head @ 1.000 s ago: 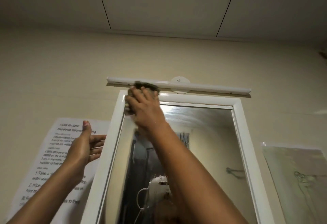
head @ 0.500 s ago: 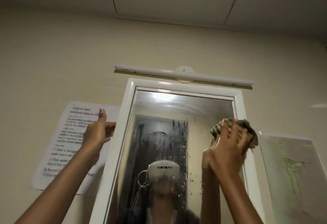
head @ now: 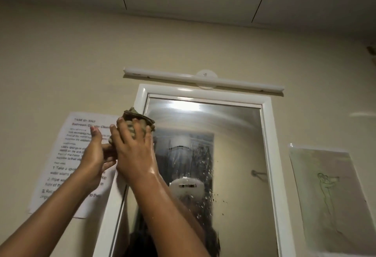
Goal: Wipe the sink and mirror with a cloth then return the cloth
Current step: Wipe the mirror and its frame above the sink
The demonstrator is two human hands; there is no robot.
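A tall mirror (head: 234, 134) in a white frame (head: 266, 126) hangs on the beige wall, its glass smeared with wet streaks and droplets. My right hand (head: 132, 151) presses a bunched green-brown striped cloth (head: 138, 119) against the mirror's left edge, near the top. My left hand (head: 95, 159) sits just left of it, fingers spread, against the outer side of the left frame rail. The sink is out of view.
A white light bar (head: 203, 80) is mounted just above the mirror. A printed instruction sheet (head: 67, 165) is taped to the wall on the left, and a plastic-covered drawing (head: 329, 195) on the right. Ceiling panels fill the top.
My right hand swept the cloth from the mirror's top left to its right edge, then back across to the left edge. My left hand stayed by the left frame rail.
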